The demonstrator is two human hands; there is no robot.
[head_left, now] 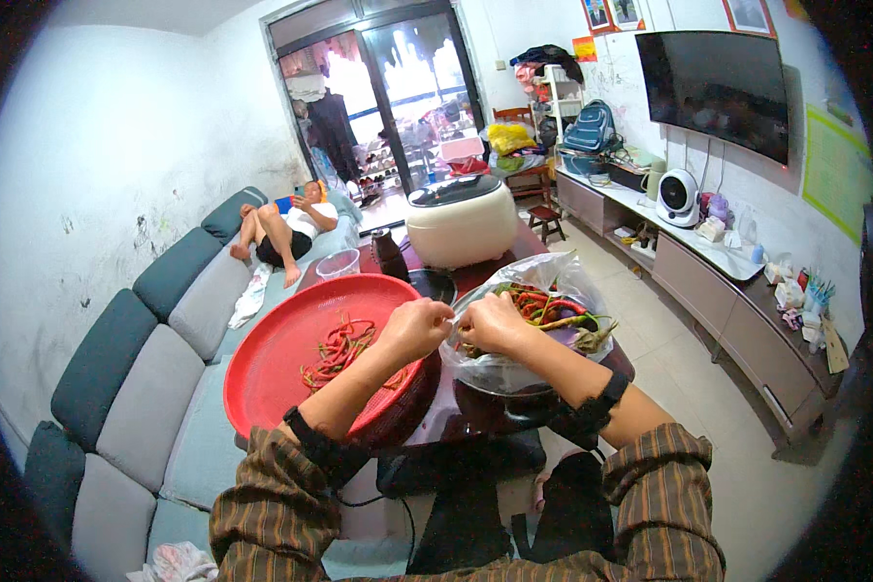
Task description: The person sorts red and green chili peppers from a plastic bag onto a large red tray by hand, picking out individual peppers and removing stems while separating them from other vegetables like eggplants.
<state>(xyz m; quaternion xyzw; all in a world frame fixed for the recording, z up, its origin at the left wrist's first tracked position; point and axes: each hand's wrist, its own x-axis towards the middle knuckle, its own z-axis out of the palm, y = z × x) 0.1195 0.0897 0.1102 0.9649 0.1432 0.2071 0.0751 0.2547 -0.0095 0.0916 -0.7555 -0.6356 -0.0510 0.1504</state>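
My left hand [415, 328] and my right hand [495, 322] meet above the dark table [485, 412], fingers closed. They pinch a thin pale strip [453, 315] between them; it is too small to identify. Under my left hand a round red tray [272, 364] holds several red and green chili peppers [338, 351]. Beneath my right hand a clear plastic bag [514, 369] lies open over a bowl, with more red and green peppers [548, 308] inside.
A cream-coloured lidded cooker [461, 221], a clear cup [338, 263] and a dark jar [390, 254] stand at the table's far end. A grey sofa [145, 388] runs along the left, with a person [286, 228] lying on it. A low cabinet [708, 281] lines the right wall.
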